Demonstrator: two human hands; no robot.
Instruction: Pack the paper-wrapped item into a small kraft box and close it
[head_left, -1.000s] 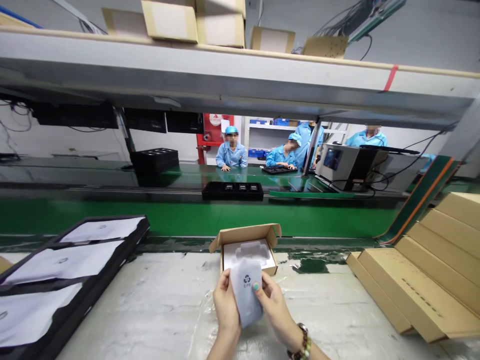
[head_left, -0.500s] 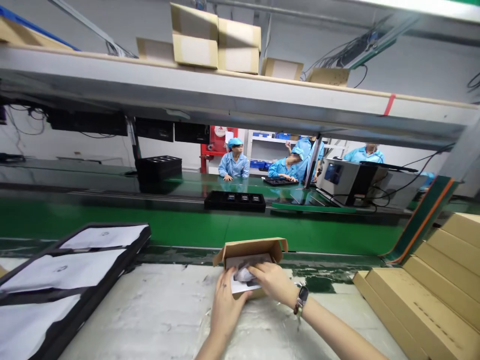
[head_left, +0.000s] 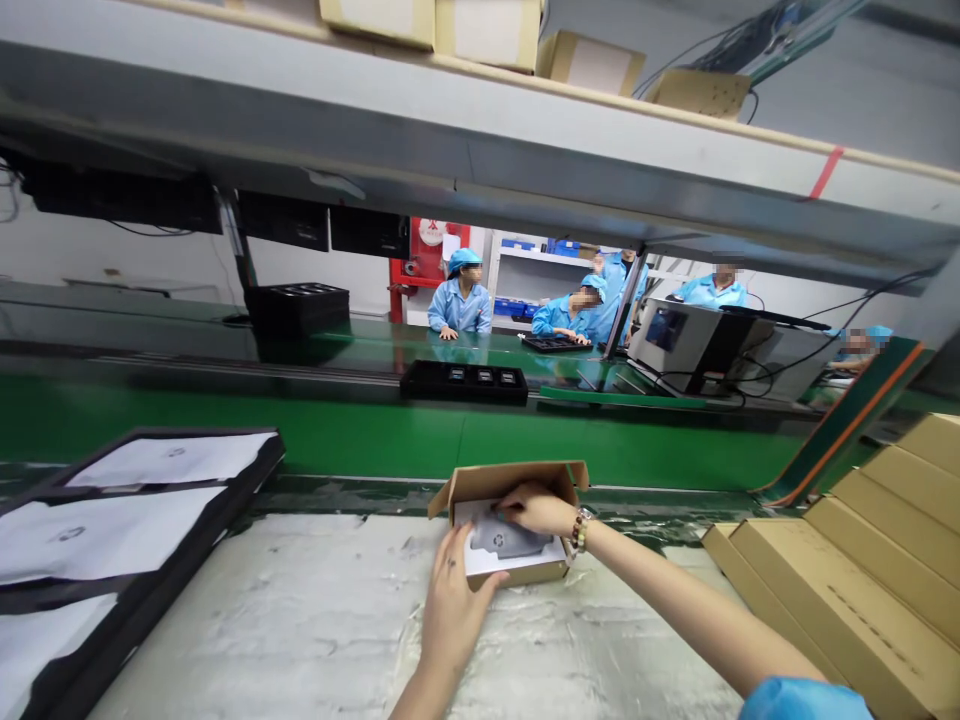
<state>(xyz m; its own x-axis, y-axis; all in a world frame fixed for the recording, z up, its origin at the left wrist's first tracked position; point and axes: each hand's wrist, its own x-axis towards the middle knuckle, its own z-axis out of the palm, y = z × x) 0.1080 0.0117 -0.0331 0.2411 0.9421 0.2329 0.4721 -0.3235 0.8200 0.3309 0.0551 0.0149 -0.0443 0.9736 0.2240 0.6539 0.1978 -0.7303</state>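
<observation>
A small open cardboard box sits at the far edge of the plastic-covered bench, its flaps raised. Inside it lies a grey bagged item with a recycling mark, resting in a white foam insert. My right hand reaches over the box from the right, fingertips pressing on the top of the bagged item. My left hand rests against the box's near left corner, fingers apart, steadying it.
A black tray of white-bagged items lies at the left. Flat cardboard blanks are stacked at the right. A green conveyor runs behind, carrying a black tray. Several people in blue coats work beyond it.
Both hands carried the bagged item forward from in front of me into the box. It now lies flat in the foam, and my left hand has come off it onto the box.
</observation>
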